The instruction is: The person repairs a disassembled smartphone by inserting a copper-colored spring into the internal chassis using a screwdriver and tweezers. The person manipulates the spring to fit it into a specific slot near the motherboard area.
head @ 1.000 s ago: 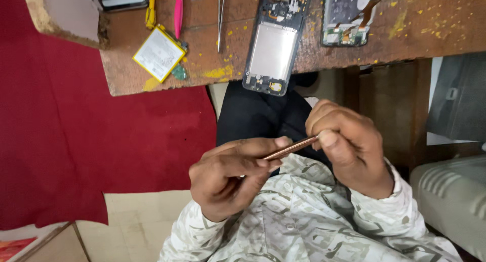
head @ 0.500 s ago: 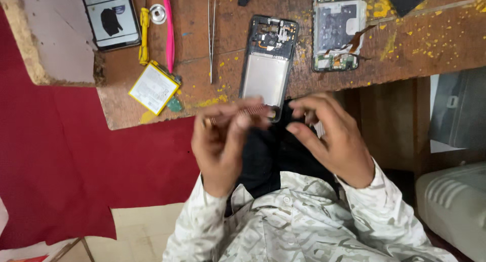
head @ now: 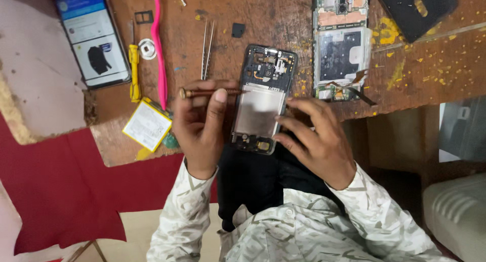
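Now we pinch a thin copper-coloured tool (head: 210, 92) in our left hand (head: 200, 128) fingers | right hand (head: 316, 138) fingers spread, touching opened phone frame (head: 263, 97) edge | frame flat on bench (head: 283, 19), tweezers (head: 206, 49) beside.

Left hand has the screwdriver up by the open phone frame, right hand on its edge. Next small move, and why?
Probably tip the thin brown screwdriver down onto the open phone frame. The left hand pinches it lying flat, its point at the frame's upper left edge, not on any screw. The right hand already rests on the frame's right side, steadying it.
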